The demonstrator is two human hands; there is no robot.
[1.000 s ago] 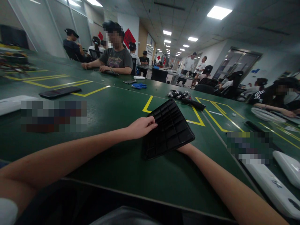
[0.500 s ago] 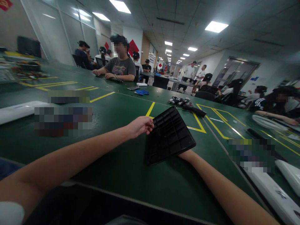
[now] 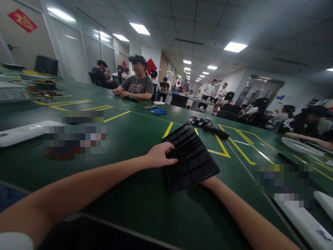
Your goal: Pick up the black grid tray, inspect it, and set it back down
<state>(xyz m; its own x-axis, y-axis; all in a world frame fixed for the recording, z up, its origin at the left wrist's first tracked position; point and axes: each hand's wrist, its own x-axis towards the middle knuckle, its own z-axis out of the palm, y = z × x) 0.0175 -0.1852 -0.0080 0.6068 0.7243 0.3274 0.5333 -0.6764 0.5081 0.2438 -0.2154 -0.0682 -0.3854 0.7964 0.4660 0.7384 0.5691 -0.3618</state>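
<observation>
A black tray [image 3: 194, 158] divided into small compartments is tilted above the green table [image 3: 135, 208]. My right hand [image 3: 208, 182] supports it from below at its lower right edge; its fingers are hidden behind the tray. Over the tray's left part is my left hand [image 3: 163, 155], thumb and fingers apart, with nothing visible between them. Whether its fingertips touch the compartments is hard to tell.
Behind the tray lie bundled cables [image 3: 200, 121] and a black cylindrical item [image 3: 216, 132]. Blue gloves [image 3: 159, 111] rest farther back. White long objects lie left [image 3: 28, 132] and right [image 3: 304, 218]. A person [image 3: 137, 81] sits across the table.
My left hand has spread its fingers and moved slightly over the tray; the small thing it pinched is no longer visible. The whole view has shifted, with the scene sitting lower.
</observation>
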